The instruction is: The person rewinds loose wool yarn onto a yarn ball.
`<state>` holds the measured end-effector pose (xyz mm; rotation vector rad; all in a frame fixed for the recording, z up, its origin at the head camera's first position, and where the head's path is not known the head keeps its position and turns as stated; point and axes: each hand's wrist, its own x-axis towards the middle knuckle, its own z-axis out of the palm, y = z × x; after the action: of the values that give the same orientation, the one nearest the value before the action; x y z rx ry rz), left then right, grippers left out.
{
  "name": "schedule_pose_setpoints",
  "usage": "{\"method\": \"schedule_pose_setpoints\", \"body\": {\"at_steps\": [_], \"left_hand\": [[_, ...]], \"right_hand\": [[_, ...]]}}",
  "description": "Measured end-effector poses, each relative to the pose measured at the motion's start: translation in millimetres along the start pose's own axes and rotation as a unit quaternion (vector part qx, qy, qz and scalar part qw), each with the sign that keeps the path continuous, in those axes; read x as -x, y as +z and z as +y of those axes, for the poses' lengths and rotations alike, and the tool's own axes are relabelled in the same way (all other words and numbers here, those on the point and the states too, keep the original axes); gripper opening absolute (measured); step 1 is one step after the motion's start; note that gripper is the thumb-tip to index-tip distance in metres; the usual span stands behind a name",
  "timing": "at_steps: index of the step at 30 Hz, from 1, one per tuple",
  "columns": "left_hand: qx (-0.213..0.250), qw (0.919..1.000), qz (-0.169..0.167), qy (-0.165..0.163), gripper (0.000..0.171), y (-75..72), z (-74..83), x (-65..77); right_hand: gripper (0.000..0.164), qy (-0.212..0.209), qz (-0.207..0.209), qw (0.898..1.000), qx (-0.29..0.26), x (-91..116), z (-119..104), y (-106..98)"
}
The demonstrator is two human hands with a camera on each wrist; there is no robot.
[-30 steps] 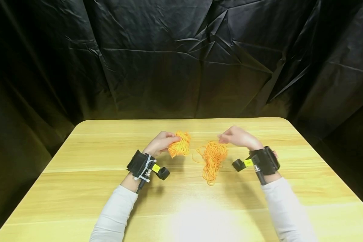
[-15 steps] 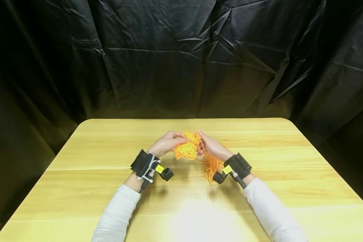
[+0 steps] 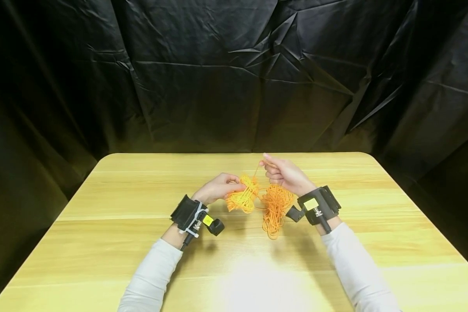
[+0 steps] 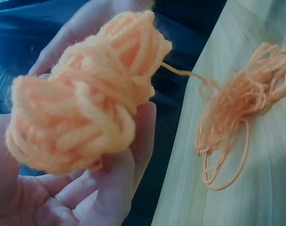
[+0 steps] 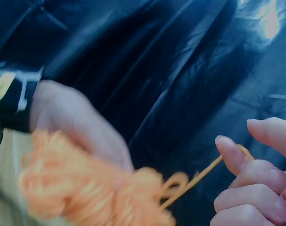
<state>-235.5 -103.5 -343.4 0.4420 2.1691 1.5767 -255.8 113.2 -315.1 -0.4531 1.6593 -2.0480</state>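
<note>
My left hand [image 3: 217, 189] grips a bundle of orange yarn [image 3: 243, 197] between thumb and fingers, held above the table. In the left wrist view the bundle [image 4: 81, 101] looks pinched in at its middle by wraps of yarn. Up and to the right of it is my right hand [image 3: 288, 175], its fingers curled round a yarn strand [image 5: 201, 175]. That strand runs taut from the bundle and passes over the index finger, as the right wrist view shows. A loose heap of the same yarn [image 3: 274, 210] lies on the table below the right hand.
The pale wooden table [image 3: 101, 242] has a rounded far edge, with a black sheet [image 3: 199, 108] hanging behind it. A thin strand links the bundle to the loose heap. Both wrists wear black camera straps [image 3: 320, 206].
My right hand first swung left to the bundle, then drew away up and to the right with a strand stretched out. The left hand shifted slightly right, still holding the bundle.
</note>
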Motion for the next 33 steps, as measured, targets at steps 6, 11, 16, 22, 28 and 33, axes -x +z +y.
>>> {"method": "schedule_pose_setpoints", "body": {"at_steps": [6,11,16,22,28,33], "left_hand": [[0.022,0.9984,0.042,-0.030,0.016,3.4,-1.5,-2.5],[0.095,0.9902,0.094,-0.040,0.024,7.2,-1.6,-4.7],[0.146,0.9813,0.120,-0.035,0.032,8.4,0.1,-5.7],[0.192,0.9728,0.127,-0.027,0.032,6.6,2.6,-5.1],[0.232,0.9657,0.115,-0.015,0.030,3.7,4.5,-4.3],[0.243,0.9644,0.104,-0.014,0.032,3.3,3.4,-5.5]], "right_hand": [[0.022,-0.038,0.029,0.998,0.036,8.7,-8.3,9.2],[0.029,-0.036,0.006,0.989,0.142,16.8,1.2,24.1],[0.029,-0.028,-0.001,0.973,0.228,23.5,16.2,40.9],[0.027,-0.025,-0.009,0.963,0.266,29.5,32.8,49.5],[0.030,-0.009,-0.036,0.962,0.271,31.8,48.4,44.3],[0.039,0.004,-0.075,0.978,0.193,28.2,64.5,32.6]]}}
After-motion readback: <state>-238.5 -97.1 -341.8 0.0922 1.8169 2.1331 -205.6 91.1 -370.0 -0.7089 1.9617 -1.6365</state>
